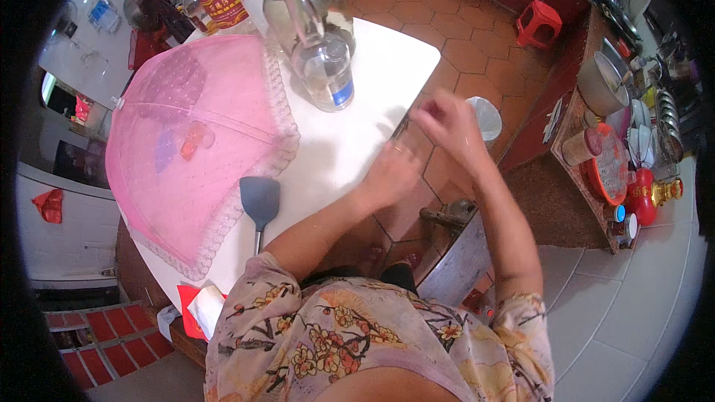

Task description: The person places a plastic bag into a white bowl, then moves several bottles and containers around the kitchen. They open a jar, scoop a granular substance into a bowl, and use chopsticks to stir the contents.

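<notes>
My left hand [393, 172], with a ring on one finger, hovers by the right edge of the white table [329, 151]. Its fingers are curled and blurred. Just beyond and to the right, my right hand [451, 125] is raised over the floor with the fingers bent inward. Motion blur hides whether either hand holds anything. Left of my hands, a spatula [260, 199] with a dark blade lies on the table. A clear glass bottle [327, 75] with a blue label stands beyond my left hand. A pink mesh food cover [195, 139] spreads over the table's left side.
Large glass jars [304, 0] crowd the table's far end. A white bin [485, 117] stands on the tiled floor beyond my right hand. Farther off is a red plastic stool [539, 23]. The counter [581, 190] at right bears a pot [603, 86], jars and dishes.
</notes>
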{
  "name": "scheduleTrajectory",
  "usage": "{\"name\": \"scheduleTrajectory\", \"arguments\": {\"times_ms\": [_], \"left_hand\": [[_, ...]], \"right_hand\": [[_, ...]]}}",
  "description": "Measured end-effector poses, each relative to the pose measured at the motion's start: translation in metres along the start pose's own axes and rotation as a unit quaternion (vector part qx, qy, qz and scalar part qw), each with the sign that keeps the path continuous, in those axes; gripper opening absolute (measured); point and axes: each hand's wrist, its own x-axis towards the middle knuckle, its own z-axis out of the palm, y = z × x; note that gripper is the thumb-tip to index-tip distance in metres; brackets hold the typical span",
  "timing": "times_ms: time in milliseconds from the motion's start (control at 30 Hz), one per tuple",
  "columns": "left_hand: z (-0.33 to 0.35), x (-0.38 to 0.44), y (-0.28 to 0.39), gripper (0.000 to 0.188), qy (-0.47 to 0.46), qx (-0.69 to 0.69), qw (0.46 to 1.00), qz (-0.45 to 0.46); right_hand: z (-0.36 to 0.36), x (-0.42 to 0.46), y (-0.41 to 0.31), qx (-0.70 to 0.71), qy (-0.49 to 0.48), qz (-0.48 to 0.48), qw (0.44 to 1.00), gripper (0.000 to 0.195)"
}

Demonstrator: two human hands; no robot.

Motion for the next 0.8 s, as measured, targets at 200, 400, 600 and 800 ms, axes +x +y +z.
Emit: {"name": "scheduleTrajectory", "arguments": {"times_ms": [200, 400, 600, 800], "left_hand": [[-0.012, -0.049, -0.051, 0.069, -0.050, -0.072, 0.986, -0.143], [-0.007, -0.047, -0.052, 0.072, -0.063, -0.036, 0.990, -0.123], [-0.005, -0.049, -0.055, 0.070, -0.044, -0.039, 0.992, -0.112], [-0.006, -0.034, -0.045, 0.068, -0.042, -0.060, 0.992, -0.102]], "right_hand": [[0.024, 0.140, -0.109, -0.070, 0.065, -0.059, 0.994, 0.061], [0.032, 0.188, -0.175, -0.144, 0.039, -0.100, 0.984, 0.042], [0.050, 0.211, -0.163, -0.196, 0.022, -0.087, 0.976, 0.050], [-0.024, 0.162, -0.118, 0.106, -0.066, -0.014, 0.992, 0.027]]}}
